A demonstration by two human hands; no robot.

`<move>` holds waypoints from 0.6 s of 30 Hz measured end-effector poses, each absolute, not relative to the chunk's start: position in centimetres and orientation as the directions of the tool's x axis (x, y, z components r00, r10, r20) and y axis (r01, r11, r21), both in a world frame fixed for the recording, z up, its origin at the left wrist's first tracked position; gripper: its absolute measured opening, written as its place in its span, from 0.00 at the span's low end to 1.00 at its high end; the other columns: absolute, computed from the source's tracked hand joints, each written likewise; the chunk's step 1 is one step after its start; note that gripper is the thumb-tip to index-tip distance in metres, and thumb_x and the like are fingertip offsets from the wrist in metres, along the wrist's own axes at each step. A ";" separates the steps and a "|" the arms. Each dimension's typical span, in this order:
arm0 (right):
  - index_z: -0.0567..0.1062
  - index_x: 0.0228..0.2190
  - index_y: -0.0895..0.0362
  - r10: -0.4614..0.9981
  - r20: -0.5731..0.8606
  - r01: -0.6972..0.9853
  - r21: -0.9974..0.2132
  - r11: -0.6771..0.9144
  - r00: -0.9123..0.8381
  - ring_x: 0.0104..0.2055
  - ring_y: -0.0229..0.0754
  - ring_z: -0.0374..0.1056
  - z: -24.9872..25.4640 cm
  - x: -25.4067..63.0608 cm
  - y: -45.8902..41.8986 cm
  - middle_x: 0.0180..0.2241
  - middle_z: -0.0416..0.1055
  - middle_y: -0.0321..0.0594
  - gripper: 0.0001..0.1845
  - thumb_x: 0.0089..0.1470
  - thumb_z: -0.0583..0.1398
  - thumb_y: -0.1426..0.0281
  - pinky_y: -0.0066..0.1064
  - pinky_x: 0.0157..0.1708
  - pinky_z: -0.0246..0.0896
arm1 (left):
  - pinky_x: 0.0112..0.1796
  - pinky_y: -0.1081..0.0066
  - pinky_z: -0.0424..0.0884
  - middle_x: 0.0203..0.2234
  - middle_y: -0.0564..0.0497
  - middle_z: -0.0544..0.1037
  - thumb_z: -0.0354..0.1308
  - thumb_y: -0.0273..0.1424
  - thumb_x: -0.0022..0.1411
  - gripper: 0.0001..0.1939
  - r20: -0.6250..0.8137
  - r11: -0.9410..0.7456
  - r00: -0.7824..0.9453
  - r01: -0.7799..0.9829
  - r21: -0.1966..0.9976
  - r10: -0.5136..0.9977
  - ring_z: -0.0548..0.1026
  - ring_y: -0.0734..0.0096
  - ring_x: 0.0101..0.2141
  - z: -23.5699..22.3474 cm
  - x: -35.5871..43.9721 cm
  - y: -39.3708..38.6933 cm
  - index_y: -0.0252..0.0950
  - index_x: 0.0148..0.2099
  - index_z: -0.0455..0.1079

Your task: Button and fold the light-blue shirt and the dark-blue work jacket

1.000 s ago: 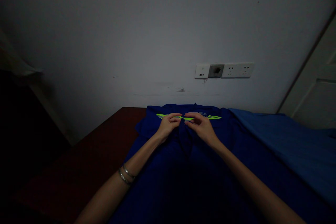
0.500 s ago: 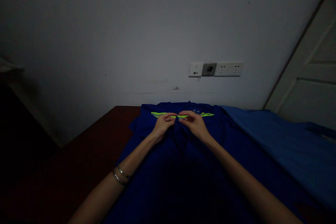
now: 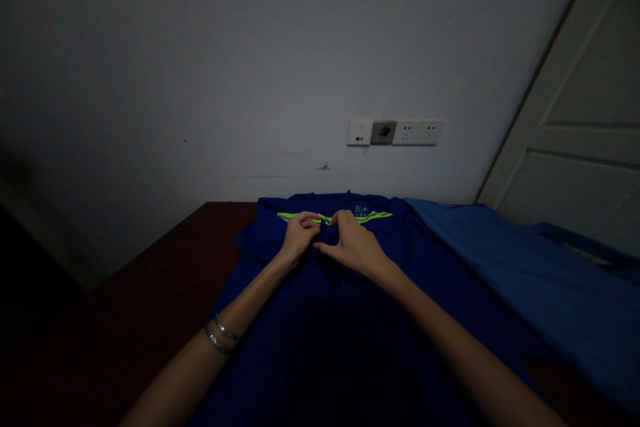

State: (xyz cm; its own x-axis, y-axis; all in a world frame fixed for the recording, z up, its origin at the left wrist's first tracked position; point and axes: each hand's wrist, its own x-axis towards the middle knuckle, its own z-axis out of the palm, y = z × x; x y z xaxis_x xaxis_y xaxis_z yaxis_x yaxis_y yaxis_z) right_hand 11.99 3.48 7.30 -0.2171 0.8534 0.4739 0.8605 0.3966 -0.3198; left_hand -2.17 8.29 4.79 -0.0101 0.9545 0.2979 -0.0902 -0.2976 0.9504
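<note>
From my remote seat I've got the dk-blue garment spread on the reddish tabletop, running from 12 o'clock down to 6. My L hand has thumb & fingertips pinched on its fabric by the yellow-green stripe, prob. to steady that bit from the 9 o'clock side. My R hand is released, thumb & index apart in a C w/ the fingertips at the stripe; that gap prob. gives it room around the raised fold. Can't tell if those tips touch fabric. Lighter blue cloth lies approx. 3-4 o'clock, beside the garment. Text: small pale print at approx. 1 o'clock, too tiny to read; no brand legible. Wall sockets at 1 o'clock, no readable lettering.
</note>
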 end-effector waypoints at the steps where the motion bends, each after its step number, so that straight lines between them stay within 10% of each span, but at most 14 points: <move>1: 0.64 0.40 0.58 0.856 0.471 0.893 -0.262 0.365 -0.212 0.38 0.45 0.66 7.4 11.8 3.1 0.40 0.64 0.44 0.28 0.43 0.60 0.52 0.32 0.29 0.59 | 0.23 0.80 0.58 0.15 0.59 0.68 0.56 0.19 0.38 0.11 0.306 -0.306 -0.013 -0.085 0.948 0.952 0.65 0.82 0.18 4.8 -2.1 8.3 0.32 0.30 0.70; 8: 0.63 0.42 0.58 0.886 0.428 0.974 -0.047 0.220 -0.179 0.39 0.47 0.67 7.6 11.4 2.5 0.42 0.63 0.47 0.23 0.51 0.53 0.54 0.33 0.30 0.60 | 0.23 0.80 0.60 0.14 0.59 0.69 0.54 0.19 0.38 0.12 0.339 -0.339 -0.010 -0.062 0.939 0.941 0.66 0.80 0.18 4.8 -1.7 7.9 0.32 0.30 0.69; 18: 0.67 0.40 0.59 0.929 0.345 0.979 -0.098 0.178 -0.134 0.39 0.47 0.69 7.3 11.0 3.0 0.40 0.69 0.48 0.17 0.53 0.51 0.60 0.33 0.32 0.59 | 0.24 0.79 0.63 0.15 0.59 0.72 0.56 0.18 0.38 0.12 0.299 -0.299 -0.005 -0.041 0.954 0.954 0.70 0.77 0.20 4.6 -1.1 7.5 0.34 0.29 0.66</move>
